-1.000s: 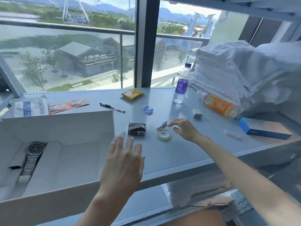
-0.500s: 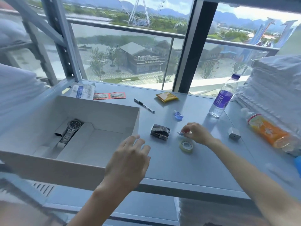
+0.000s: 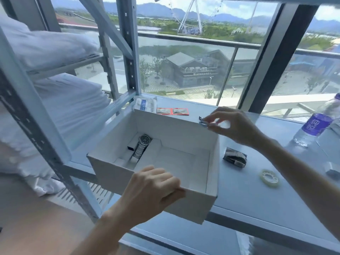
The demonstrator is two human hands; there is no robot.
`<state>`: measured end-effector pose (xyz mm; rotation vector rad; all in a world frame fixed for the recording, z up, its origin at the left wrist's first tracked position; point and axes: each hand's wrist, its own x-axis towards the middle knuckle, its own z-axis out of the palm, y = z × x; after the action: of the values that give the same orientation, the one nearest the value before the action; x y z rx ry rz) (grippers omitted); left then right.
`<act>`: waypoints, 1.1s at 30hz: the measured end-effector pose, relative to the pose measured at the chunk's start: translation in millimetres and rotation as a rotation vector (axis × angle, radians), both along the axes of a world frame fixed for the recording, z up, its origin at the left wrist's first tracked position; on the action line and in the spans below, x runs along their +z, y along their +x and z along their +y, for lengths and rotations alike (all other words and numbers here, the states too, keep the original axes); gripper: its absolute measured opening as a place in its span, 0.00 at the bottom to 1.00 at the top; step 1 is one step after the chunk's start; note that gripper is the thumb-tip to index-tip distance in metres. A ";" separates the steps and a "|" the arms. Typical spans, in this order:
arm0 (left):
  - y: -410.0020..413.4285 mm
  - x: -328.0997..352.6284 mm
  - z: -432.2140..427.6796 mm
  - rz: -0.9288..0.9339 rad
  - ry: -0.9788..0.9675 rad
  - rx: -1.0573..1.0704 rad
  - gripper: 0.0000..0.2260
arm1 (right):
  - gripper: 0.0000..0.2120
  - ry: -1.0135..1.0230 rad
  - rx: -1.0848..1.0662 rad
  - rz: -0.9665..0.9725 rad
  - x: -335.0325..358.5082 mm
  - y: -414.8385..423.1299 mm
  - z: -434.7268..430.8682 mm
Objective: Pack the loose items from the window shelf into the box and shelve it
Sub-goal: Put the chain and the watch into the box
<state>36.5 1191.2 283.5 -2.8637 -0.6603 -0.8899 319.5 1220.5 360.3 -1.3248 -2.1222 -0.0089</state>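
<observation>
Daylight pours in through the tall clear glass window (image 3: pixel 158 85) at twelve o'clock, split at one o'clock by a broad dark window post (image 3: pixel 272 57). Outside, a grey metal balcony rail (image 3: pixel 202 41) runs across. Beyond it stand a grey gabled building (image 3: pixel 191 70), a white Ferris wheel (image 3: pixel 191 17) and hazy blue mountains (image 3: pixel 158 10). At eleven o'clock rises the pale blue-grey steel rack upright (image 3: pixel 128 43), with white folded bedding (image 3: pixel 47 46) stacked on its tiers from nine to ten o'clock. The smooth pale blue shelf board (image 3: pixel 248 199) spreads toward four o'clock. At seven o'clock lies dull brown floor (image 3: pixel 27 227).
</observation>
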 end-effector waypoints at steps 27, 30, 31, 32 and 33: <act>-127.6 -15.8 114.4 -0.465 -0.323 -0.217 0.18 | 0.08 -0.480 -0.004 -0.391 -56.2 -186.4 104.1; -129.2 -17.2 103.0 -0.562 -0.525 -0.019 0.05 | 0.08 -0.498 -0.019 -0.386 -67.3 -201.2 124.0; -130.4 -17.2 102.1 -0.575 -0.619 0.028 0.15 | 0.09 -0.497 -0.025 -0.384 -70.8 -206.0 130.6; -131.7 -19.2 103.1 -0.595 -0.718 0.064 0.25 | 0.10 -0.493 -0.028 -0.390 -74.3 -209.7 137.3; -132.1 -18.4 103.0 -0.616 -0.825 0.087 0.33 | 0.10 -0.484 -0.027 -0.404 -77.5 -213.1 143.3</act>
<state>-95.6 1294.2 265.1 -3.1209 -1.4966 -1.8804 106.4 1363.8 282.8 -1.7462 -2.5519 0.2622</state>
